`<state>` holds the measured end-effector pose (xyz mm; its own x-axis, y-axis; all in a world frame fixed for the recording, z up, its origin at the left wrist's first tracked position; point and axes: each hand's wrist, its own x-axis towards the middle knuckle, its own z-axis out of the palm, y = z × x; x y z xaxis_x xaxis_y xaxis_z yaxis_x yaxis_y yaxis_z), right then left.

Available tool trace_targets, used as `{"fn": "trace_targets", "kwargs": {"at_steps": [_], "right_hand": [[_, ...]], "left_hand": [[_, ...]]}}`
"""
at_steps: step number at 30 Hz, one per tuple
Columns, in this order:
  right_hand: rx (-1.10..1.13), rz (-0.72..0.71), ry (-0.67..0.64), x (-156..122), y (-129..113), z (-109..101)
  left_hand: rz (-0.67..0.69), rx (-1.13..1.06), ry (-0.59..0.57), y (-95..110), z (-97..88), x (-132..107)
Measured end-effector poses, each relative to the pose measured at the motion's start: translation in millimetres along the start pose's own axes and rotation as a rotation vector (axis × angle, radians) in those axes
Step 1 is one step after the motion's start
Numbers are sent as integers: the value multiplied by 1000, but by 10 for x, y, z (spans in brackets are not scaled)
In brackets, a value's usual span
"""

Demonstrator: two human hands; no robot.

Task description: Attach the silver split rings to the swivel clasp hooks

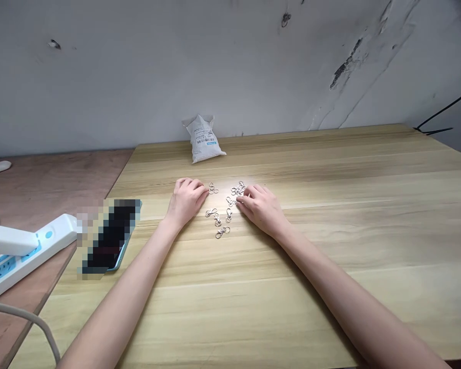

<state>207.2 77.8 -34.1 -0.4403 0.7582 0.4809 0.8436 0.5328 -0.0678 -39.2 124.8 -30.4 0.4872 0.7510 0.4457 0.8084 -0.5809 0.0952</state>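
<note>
Resting on the wooden table (292, 297), my left hand (187, 201) has its fingers curled together. A few small metal split rings (212, 189) lie right by its fingertips; whether it pinches one is hidden. My right hand (262, 207) is closed, thumb and forefinger at the ring end of a silver lobster-clasp keychain hook (229, 201). Just beyond those fingers sits a small pile of similar hooks (238, 188). Between my forearms several more clasp hooks with rings (223, 232) lie scattered, one of them a single hook (217, 219) near the middle.
A packed plastic bag with a label (205, 141) stands at the back, near the wall. To the left lie a phone (117, 238), partly blurred out, and a white power strip (48, 238) with a plug in it. A grey cable (26, 312) curves at lower left.
</note>
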Motion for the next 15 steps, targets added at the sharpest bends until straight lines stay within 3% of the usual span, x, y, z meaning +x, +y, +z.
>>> {"fn": "trace_targets", "kwargs": {"at_steps": [8, 15], "right_hand": [[-42, -34, 0, 20, -6, -2], [5, 37, 9, 9, 27, 63]], "left_hand": [[107, -3, -21, -43, 64, 106], [144, -79, -24, -83, 140, 222]]}}
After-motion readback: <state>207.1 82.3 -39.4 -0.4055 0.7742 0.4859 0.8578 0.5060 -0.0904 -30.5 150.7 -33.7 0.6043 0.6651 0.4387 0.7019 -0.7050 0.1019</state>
